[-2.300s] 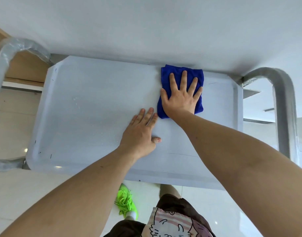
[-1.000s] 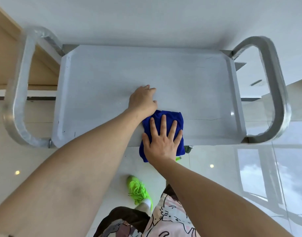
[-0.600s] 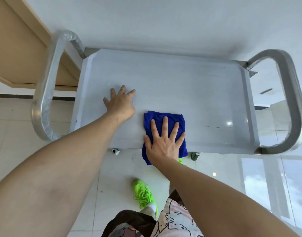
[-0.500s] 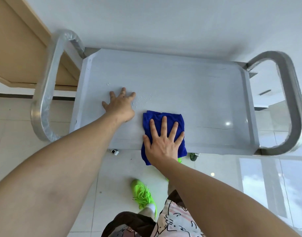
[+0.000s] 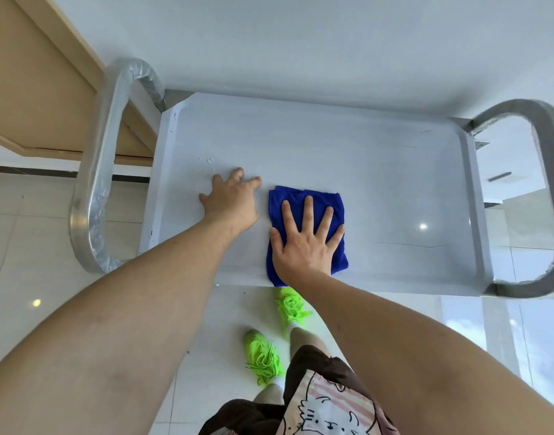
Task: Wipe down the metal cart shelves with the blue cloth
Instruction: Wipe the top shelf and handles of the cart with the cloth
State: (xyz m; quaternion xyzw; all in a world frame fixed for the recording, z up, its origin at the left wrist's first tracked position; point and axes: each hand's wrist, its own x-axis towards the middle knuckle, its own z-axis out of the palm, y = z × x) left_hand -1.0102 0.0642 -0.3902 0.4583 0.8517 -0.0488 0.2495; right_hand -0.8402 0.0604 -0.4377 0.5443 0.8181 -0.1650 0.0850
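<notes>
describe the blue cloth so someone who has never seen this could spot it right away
Find the metal cart's top shelf, a pale tray between two looped handles. Near its front edge, toward the middle, the right hand presses flat on the blue cloth. It is the only deep blue thing there, folded, just right of the bare left hand.

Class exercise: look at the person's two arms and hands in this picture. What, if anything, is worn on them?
Nothing is worn on either. The left hand and right hand are bare: no gloves, and no rings, watch or bands that I can make out. Both forearms are uncovered as far as the frame shows, with no sleeve in view.
</notes>
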